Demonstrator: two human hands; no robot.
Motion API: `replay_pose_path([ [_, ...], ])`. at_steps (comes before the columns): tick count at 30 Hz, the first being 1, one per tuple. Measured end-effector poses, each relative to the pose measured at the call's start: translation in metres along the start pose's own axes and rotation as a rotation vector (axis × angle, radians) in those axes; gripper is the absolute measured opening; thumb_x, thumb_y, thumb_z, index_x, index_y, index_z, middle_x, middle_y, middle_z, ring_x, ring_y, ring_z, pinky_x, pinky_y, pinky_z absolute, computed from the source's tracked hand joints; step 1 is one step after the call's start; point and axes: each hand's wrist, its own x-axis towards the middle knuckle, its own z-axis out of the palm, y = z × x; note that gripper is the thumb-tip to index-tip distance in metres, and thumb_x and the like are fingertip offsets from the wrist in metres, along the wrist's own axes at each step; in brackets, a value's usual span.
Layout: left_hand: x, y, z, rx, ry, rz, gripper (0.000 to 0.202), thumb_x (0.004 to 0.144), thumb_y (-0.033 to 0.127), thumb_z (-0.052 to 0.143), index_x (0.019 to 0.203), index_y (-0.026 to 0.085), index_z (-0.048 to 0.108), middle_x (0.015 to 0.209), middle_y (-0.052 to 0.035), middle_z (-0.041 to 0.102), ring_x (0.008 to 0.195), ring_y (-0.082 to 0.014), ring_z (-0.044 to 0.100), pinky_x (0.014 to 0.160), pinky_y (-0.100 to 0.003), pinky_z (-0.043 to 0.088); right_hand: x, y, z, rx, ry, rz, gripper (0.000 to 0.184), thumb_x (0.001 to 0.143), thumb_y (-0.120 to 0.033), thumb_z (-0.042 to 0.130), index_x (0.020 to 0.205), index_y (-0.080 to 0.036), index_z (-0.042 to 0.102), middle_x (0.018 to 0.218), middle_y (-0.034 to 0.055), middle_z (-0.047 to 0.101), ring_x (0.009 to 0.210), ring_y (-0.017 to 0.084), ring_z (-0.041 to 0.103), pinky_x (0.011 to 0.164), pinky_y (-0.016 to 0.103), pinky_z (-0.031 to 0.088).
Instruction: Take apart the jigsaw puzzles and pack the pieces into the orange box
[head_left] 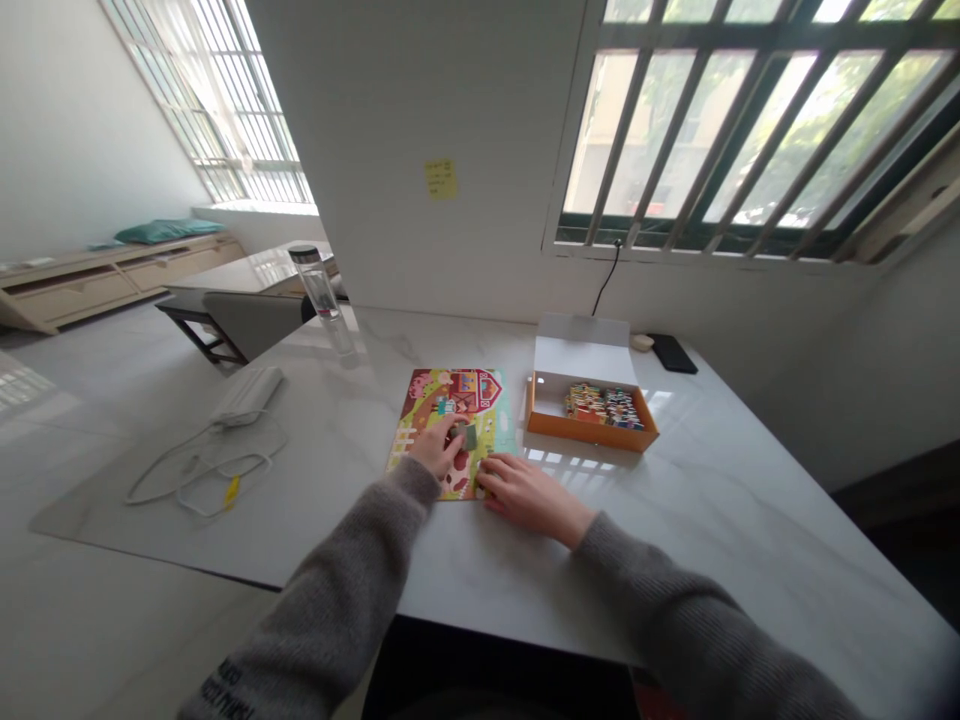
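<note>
A colourful farm jigsaw puzzle (487,425) with a red barn, fence and animals lies flat on the table in front of me. My left hand (437,447) is over its middle, fingers pinched at a small grey-green puzzle piece (468,438). Whether that piece is lifted or lies on the picture I cannot tell. At the lower right corner of the puzzle rests my right hand (529,492), palm down, fingertips touching the edge. Its fingers lie outstretched and I see nothing held in them. Both hands partly cover the lower half of the picture.
An orange box (589,431) with its white lid raised stands to the right, holding several puzzle pieces (604,405). Behind it lies a black phone (674,353). At left are a white power strip (247,393) with a loose cable and a glass bottle (316,285).
</note>
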Motion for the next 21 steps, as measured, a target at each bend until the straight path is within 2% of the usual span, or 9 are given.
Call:
replay_pose_path([
  [2,-0.001,0.000,0.003,0.043,0.011,0.045,0.029,0.084,0.016,0.051,0.112,0.017,0.061,0.101,-0.0081,0.068,0.090,-0.0221,0.065,0.087,-0.036,0.051,0.006,-0.007,-0.001,-0.116,-0.035,-0.014,0.017,0.094,-0.018,0.052,0.109,-0.013,0.059,0.106,0.0137,0.063,0.106,0.026,0.058,0.090,0.040,0.053],
  [4,-0.002,0.000,0.006,0.038,0.015,0.070,0.030,0.085,0.015,0.048,0.113,0.017,0.059,0.106,-0.0091,0.068,0.096,-0.0228,0.065,0.090,-0.037,0.050,0.011,-0.014,0.000,-0.206,-0.044,-0.001,0.020,0.095,-0.012,0.047,0.111,-0.011,0.058,0.102,0.0148,0.064,0.099,0.026,0.060,0.084,0.040,0.054],
  [8,-0.004,0.000,0.007,0.034,0.005,0.073,0.030,0.086,0.016,0.048,0.114,0.017,0.058,0.104,-0.0085,0.068,0.093,-0.0223,0.064,0.088,-0.037,0.050,0.016,-0.026,0.003,-0.302,-0.017,0.037,0.025,0.095,-0.013,0.044,0.118,-0.010,0.054,0.100,0.0187,0.065,0.093,0.028,0.062,0.073,0.041,0.053],
  [11,-0.005,0.000,0.006,0.046,0.000,0.069,0.030,0.087,0.017,0.048,0.116,0.018,0.057,0.102,-0.0080,0.067,0.092,-0.0226,0.063,0.089,-0.037,0.049,0.019,-0.026,0.005,-0.332,-0.012,0.030,0.029,0.096,-0.015,0.040,0.122,-0.010,0.052,0.101,0.0199,0.066,0.090,0.028,0.062,0.068,0.039,0.052],
  [16,-0.004,0.002,0.006,0.045,-0.012,0.058,0.031,0.087,0.018,0.048,0.117,0.017,0.056,0.099,-0.0080,0.066,0.091,-0.0228,0.063,0.087,-0.037,0.049,0.023,-0.001,0.008,-0.242,-0.027,-0.074,0.028,0.097,-0.014,0.039,0.122,-0.012,0.053,0.088,0.0121,0.065,0.076,0.021,0.061,0.064,0.032,0.049],
  [19,-0.003,0.002,0.005,0.046,-0.032,0.049,0.034,0.087,0.018,0.048,0.119,0.017,0.056,0.094,-0.0066,0.065,0.086,-0.0220,0.062,0.085,-0.036,0.049,0.023,0.020,0.012,-0.144,0.017,-0.126,0.027,0.099,-0.015,0.040,0.122,-0.015,0.055,0.086,0.0082,0.064,0.079,0.019,0.060,0.071,0.031,0.050],
  [21,-0.003,0.002,0.005,0.046,-0.035,0.046,0.034,0.087,0.019,0.049,0.120,0.018,0.057,0.090,-0.0053,0.065,0.083,-0.0210,0.061,0.083,-0.035,0.049,0.023,0.029,0.015,-0.056,0.059,-0.101,0.022,0.100,-0.020,0.042,0.114,-0.016,0.059,0.087,0.0077,0.065,0.083,0.020,0.060,0.076,0.032,0.051],
])
